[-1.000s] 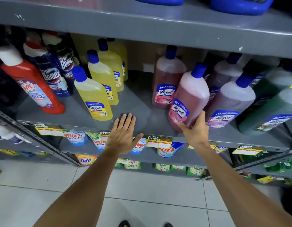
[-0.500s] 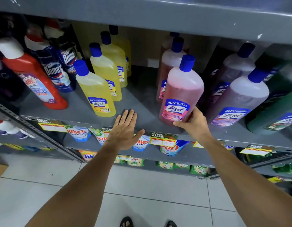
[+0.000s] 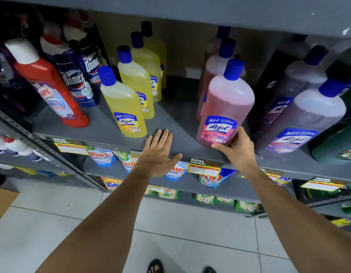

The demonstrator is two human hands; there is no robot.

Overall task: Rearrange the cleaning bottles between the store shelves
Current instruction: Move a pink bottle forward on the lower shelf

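gripping pink lizol bottle base, right hand; left hand flat, fingers spread, on shelf edge.

R hand on pink Lizol bottle, L hand flat on shelf

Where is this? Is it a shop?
Most likely a supermarket's cleaning aisle. Grey metal shelves hold rows of matching bottles like the yellow Lizol bottles, and price tags printed "Super Market" hang along the shelf edge.
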